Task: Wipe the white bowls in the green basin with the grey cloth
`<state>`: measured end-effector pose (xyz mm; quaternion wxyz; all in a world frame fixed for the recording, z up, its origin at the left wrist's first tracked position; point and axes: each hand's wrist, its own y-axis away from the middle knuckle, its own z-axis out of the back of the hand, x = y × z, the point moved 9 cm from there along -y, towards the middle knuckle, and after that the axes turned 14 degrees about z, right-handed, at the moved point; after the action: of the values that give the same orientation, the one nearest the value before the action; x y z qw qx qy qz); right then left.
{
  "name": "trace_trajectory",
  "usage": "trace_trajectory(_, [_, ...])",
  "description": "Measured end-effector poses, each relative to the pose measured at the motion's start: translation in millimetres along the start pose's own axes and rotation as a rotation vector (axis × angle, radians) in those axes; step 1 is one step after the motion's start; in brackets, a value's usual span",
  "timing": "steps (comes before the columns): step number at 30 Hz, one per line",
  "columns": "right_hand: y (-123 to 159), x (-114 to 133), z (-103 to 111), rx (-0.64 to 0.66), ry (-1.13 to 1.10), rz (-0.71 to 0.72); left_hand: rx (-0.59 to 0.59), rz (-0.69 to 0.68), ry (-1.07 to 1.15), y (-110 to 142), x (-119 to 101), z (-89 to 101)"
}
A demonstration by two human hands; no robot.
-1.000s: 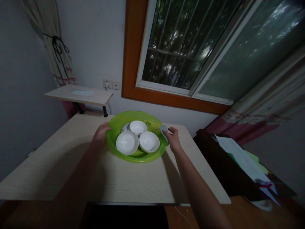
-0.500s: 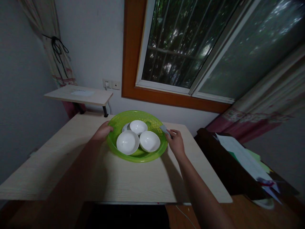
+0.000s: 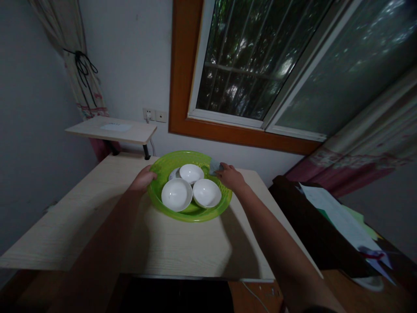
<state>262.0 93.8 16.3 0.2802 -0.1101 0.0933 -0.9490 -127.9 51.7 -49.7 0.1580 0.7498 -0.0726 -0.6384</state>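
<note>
A wide green basin [image 3: 156, 204] rests on the wooden table, with three white bowls inside: one at the back [image 3: 191, 173], one at the front left [image 3: 176, 195], one at the front right [image 3: 207, 193]. Part of another white dish [image 3: 173, 175] with a faint pattern shows behind them. My left hand [image 3: 144, 179] is closed on the basin's left rim. At the basin's far right side, my right hand [image 3: 230, 176] pinches a small grey cloth [image 3: 214, 167] over the rim; whether the cloth touches the basin wall I cannot tell.
A small raised shelf [image 3: 114, 129] with a paper on it stands at the table's back left. Behind the table [image 3: 182, 248] are a wall with sockets [image 3: 154, 115] and a barred window. Papers [image 3: 335, 217] lie on a dark piece of furniture at the right.
My right hand has moved left and away from me along the basin's right rim, taking the grey cloth with it. My left hand stays on the rim. The view has shifted slightly.
</note>
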Motion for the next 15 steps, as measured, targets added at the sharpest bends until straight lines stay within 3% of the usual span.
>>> trace_trajectory(4, [5, 0, 0, 0.025, 0.000, -0.014, -0.047, 0.025, -0.043, 1, 2, 1.7])
trace_trajectory(10, [43, 4, 3, 0.080, -0.085, 0.004, -0.106, 0.050, -0.025, 5, 1, 3.3])
trace_trajectory(15, [78, 22, 10, -0.016, -0.150, 0.063, -0.092, 0.048, -0.041, 4, 1, 2.5])
